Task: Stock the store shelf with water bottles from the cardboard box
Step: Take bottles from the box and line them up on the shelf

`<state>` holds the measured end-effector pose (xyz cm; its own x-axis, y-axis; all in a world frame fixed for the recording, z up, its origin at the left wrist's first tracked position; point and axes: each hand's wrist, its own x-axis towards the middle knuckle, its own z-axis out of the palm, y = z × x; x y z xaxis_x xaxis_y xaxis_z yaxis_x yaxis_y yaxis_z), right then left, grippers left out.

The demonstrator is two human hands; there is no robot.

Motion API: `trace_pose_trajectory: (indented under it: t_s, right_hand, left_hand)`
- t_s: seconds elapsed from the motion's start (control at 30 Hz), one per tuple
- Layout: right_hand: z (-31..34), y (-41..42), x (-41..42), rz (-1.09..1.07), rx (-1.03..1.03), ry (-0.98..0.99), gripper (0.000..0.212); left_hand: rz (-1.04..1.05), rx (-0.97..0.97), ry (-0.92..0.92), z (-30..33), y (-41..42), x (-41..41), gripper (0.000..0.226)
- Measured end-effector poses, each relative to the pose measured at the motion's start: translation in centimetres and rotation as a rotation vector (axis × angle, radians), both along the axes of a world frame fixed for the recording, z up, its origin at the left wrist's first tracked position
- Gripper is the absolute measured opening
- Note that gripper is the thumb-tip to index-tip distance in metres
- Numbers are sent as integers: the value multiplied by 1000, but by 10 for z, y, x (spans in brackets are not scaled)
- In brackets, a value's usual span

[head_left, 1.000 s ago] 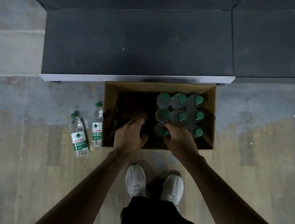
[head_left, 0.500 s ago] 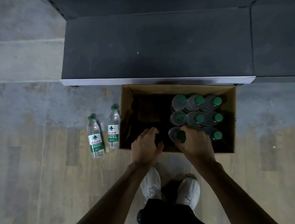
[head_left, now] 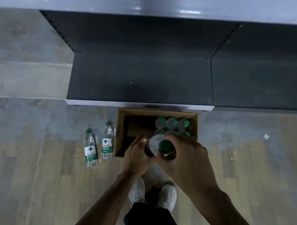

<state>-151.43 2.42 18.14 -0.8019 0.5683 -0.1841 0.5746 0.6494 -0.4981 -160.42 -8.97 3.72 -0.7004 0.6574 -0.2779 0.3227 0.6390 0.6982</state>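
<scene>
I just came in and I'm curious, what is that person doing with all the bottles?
A person is lifting a water bottle out of the cardboard box, right hand wrapped around it and left hand beside it. More bottles wait inside. Two bottles stand on the floor, and the shelf above is bare.

green-capped water bottle [head_left: 160, 145] upright above open cardboard box [head_left: 119, 135]; more bottles [head_left: 173, 125] inside, dark shelf [head_left: 139, 78] bare
</scene>
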Motion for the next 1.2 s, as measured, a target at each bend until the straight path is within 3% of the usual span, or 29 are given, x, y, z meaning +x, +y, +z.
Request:
trace_pose_trajectory:
  t_s: [0.23,0.43,0.57,0.83,1.07,1.2]
  right_hand:
    - [113,13,-11,-44,4,178,41]
    - [223,22,-21,-109,-14,305,51]
    - [292,26,-29,-139,-90,386,57]
    - [409,22,-45,-130,-13,539,65]
    - [531,18,-85,-36,17,715,58]
    - [587,7,-107,-24,38,796,55]
  left_hand:
    - [-30,93,74,125,15,-20,63]
    - [-24,197,227,255,33,-50,52]
    - [-73,135,351,337,36,-61,51]
    - [-51,241,304,493,26,-77,43]
    - [35,382,435,604,7,-108,49]
    - [11,402,374,644,-10,-133,73]
